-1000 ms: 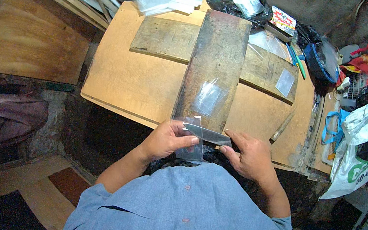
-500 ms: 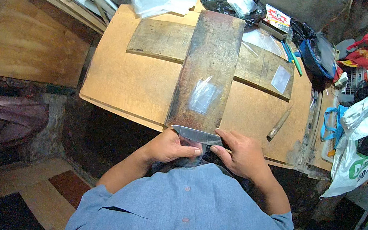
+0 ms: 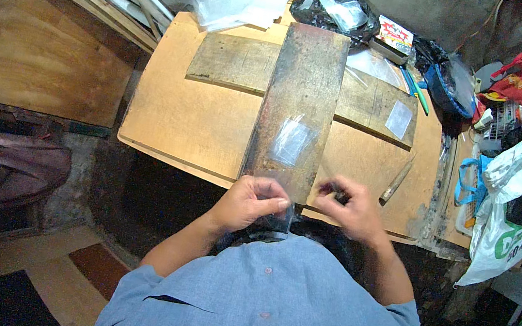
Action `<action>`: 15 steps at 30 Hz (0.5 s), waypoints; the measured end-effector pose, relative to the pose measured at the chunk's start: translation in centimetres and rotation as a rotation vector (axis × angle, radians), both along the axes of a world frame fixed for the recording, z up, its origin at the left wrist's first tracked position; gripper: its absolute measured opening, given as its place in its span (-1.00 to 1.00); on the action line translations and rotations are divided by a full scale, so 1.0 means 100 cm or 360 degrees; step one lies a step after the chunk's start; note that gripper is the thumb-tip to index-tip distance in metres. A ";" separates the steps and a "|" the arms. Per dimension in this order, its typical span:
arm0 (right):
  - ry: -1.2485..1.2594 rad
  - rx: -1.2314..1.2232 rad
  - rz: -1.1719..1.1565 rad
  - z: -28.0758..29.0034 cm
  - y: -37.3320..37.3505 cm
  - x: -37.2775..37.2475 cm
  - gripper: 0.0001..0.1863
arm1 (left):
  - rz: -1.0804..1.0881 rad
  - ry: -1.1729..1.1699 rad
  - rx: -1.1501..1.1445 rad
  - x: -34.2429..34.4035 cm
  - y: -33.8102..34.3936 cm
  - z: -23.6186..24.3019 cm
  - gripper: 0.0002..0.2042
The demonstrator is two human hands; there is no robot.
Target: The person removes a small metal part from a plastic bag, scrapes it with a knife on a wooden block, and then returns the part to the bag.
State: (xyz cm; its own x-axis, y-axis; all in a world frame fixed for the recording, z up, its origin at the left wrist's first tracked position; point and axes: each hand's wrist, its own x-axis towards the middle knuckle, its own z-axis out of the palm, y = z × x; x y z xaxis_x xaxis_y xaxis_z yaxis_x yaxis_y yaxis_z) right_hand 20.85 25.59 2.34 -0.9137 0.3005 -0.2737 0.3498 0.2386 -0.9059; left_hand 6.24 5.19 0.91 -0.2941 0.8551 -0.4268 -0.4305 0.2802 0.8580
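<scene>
My left hand [image 3: 248,204] pinches a thin, clear plastic sheet [image 3: 282,223] between thumb and fingers; it hangs down at the near end of a long, dark wooden board [image 3: 311,68]. To the right, my right hand [image 3: 353,209] is closed and smeared by motion around the knife [image 3: 340,195], of which a dark handle part shows while the blade is blurred. Several small clear plastic pieces [image 3: 291,142] lie on the board, just beyond my hands.
The board lies across another wooden plank [image 3: 233,62] on a wooden table [image 3: 172,114]. A pointed stick [image 3: 397,182] and a single plastic piece [image 3: 398,119] are at the right. Farther back are clear bags [image 3: 232,6], a black bag [image 3: 307,12], a small box [image 3: 392,36] and pens [image 3: 419,93].
My right hand has moved right with the knife, away from my left hand; the blade lay across between both hands before. My left hand has risen slightly, still pinching the plastic sheet.
</scene>
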 end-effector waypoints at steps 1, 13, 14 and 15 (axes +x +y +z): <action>0.0087 -0.0278 0.0083 -0.005 -0.012 -0.003 -0.72 | 0.0187 -0.0033 0.0047 0.007 0.007 0.003 -0.91; 0.0193 -0.0565 -0.0010 -0.025 -0.011 -0.024 -0.90 | 0.0364 -0.0217 0.0005 0.011 -0.003 -0.007 -0.89; 0.0164 -0.0433 -0.0063 -0.025 -0.012 -0.024 -0.90 | 0.0393 -0.0206 -0.0036 0.010 -0.002 -0.005 -0.88; 0.0134 -0.0301 -0.0116 -0.025 -0.013 -0.024 -0.89 | 0.0421 -0.0194 -0.0076 0.009 0.000 -0.004 -0.87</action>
State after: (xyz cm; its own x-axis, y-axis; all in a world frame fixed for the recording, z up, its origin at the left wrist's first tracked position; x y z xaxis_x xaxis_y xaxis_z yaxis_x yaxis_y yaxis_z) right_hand 18.50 24.33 -0.14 -0.9133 0.3174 -0.2552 0.2813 0.0384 -0.9589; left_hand 7.14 5.16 0.49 -0.4479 0.7337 -0.5109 -0.5933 0.1836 0.7838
